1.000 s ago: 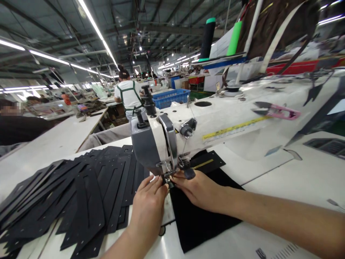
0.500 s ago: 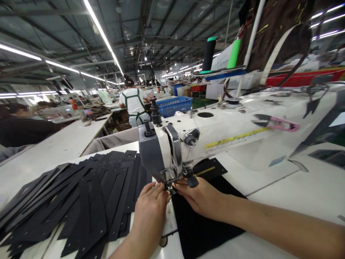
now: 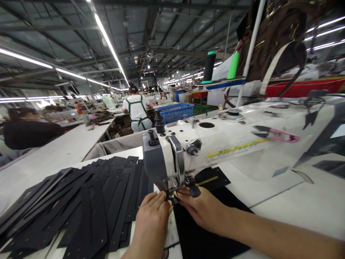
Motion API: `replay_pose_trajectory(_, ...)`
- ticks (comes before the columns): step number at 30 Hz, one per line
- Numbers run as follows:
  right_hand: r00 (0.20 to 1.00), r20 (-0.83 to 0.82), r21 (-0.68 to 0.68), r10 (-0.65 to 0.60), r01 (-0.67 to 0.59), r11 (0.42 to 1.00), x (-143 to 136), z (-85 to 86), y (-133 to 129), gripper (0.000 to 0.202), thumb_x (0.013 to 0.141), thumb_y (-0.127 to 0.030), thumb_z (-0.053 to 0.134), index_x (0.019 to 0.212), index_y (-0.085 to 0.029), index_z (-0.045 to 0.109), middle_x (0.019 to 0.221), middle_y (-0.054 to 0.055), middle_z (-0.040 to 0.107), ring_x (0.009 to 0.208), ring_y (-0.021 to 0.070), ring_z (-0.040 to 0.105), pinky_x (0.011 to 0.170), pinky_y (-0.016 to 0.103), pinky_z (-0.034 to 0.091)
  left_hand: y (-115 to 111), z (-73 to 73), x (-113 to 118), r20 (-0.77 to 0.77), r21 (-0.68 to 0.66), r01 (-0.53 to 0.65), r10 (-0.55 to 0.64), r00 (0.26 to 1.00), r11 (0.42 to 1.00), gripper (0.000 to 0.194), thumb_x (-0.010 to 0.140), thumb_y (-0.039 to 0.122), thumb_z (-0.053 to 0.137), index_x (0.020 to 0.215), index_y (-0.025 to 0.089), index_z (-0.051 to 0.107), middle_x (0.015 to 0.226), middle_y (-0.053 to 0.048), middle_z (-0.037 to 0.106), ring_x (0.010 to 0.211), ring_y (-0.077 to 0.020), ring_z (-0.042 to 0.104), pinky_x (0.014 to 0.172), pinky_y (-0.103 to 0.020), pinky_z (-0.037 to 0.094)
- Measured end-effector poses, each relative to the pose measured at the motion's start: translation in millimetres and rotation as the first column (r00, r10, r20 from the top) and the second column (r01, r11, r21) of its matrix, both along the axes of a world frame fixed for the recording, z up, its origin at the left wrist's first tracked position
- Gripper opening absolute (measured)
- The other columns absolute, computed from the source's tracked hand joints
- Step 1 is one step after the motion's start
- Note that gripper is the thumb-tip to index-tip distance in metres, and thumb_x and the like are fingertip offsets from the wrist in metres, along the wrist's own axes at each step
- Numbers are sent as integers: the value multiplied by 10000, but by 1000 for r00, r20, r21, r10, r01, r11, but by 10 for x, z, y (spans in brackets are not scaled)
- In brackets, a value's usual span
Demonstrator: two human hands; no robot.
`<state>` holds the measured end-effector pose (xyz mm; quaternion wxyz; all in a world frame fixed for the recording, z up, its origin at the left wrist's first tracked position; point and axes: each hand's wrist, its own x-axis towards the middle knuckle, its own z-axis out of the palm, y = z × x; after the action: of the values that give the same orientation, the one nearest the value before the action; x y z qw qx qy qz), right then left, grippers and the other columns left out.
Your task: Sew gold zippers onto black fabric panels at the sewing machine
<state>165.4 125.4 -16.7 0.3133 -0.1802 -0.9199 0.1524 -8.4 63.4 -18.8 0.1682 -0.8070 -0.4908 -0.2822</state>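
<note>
A white and grey sewing machine [image 3: 153, 162] stands before me, its needle area [image 3: 171, 196] low between my hands. Under it lies a black fabric panel [image 3: 205, 239], flat on the machine bed and spreading to the right. My left hand [image 3: 153, 220] is closed, fingers and thumb together at the panel's edge just left of the presser foot. On the other side, my right hand [image 3: 206, 208] holds the panel close to the foot, fingers together; their tips are partly hidden behind a black machine part. What lies beneath the fingertips is hard to see.
Many black slotted pieces [image 3: 94, 205] lie overlapping at left. Pink-handled thread snips [image 3: 280, 134] rest on the machine arm, near a yellow measuring tape [image 3: 237, 148]. Thread cones [image 3: 233, 66] stand behind. Beyond are a blue crate [image 3: 176, 113] and a person in a green-strapped apron [image 3: 138, 109].
The whole view has shifted, so the machine and hands appear slightly lower and further right. Both hands keep nearly the same place at the needle.
</note>
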Motion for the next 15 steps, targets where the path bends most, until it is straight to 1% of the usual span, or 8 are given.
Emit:
replay_pose_trajectory(2,1000,8,1,-24,24,1000,-13,-6,-1,235,849,-96,379,964,-165,571,957,72,626,972,168,564,886,299,436,0,17,8,25,-22,-2,3,1000,1000,174,838,139,457,776,170,617,886,-90,697,812,-204,662,797,-382,517)
replay_pose_trajectory(5,981,79,71,-180,174,982,11,-15,-21,259,818,-138,449,1049,-135,566,1045,118,607,1028,239,534,953,445,372,-67,67,-3,118,-80,-22,31,993,997,188,817,140,457,818,182,641,946,-101,682,858,-233,650,774,-411,528)
replay_pose_trajectory(8,917,191,176,-349,318,932,134,-31,-110,399,807,-241,502,1163,-61,511,1200,199,515,1165,334,416,978,574,274,-249,108,-33,380,-280,21,91,920,960,224,829,195,455,989,200,613,1070,-113,629,961,-250,612,789,-419,521)
replay_pose_trajectory(10,887,231,240,-400,347,907,271,-58,-236,473,831,-294,483,1230,-41,450,1293,205,426,1224,337,343,975,566,293,-397,126,-14,646,-462,186,186,740,867,278,849,277,460,1101,190,538,1110,-136,601,954,-240,616,757,-386,533)
replay_pose_trajectory(12,871,229,304,-434,360,882,432,-100,-417,516,853,-312,453,1284,-38,381,1336,194,371,1245,323,318,954,540,342,-520,151,80,821,-543,412,359,444,732,355,837,373,491,1126,166,490,1119,-161,588,929,-233,626,714,-350,540)
replay_pose_trajectory(13,870,218,330,-442,360,873,515,-125,-523,532,859,-309,442,1307,-39,345,1340,189,367,1244,316,323,939,527,363,-566,173,161,837,-546,504,453,306,669,381,823,411,510,1101,152,495,1090,-163,598,905,-226,634,686,-325,539)
replay_pose_trajectory(14,876,207,347,-436,351,870,600,-150,-635,551,859,-296,437,1330,-42,303,1339,184,370,1241,309,331,927,515,376,-606,202,261,816,-550,571,537,213,610,383,808,435,527,1050,138,516,1029,-152,621,867,-212,641,661,-297,532)
replay_pose_trajectory(15,887,197,353,-419,334,874,683,-173,-748,573,857,-284,434,1350,-50,264,1339,178,373,1238,304,337,919,504,382,-643,237,376,781,-565,607,599,176,559,364,796,438,543,985,127,541,915,-120,646,785,-183,649,610,-255,517)
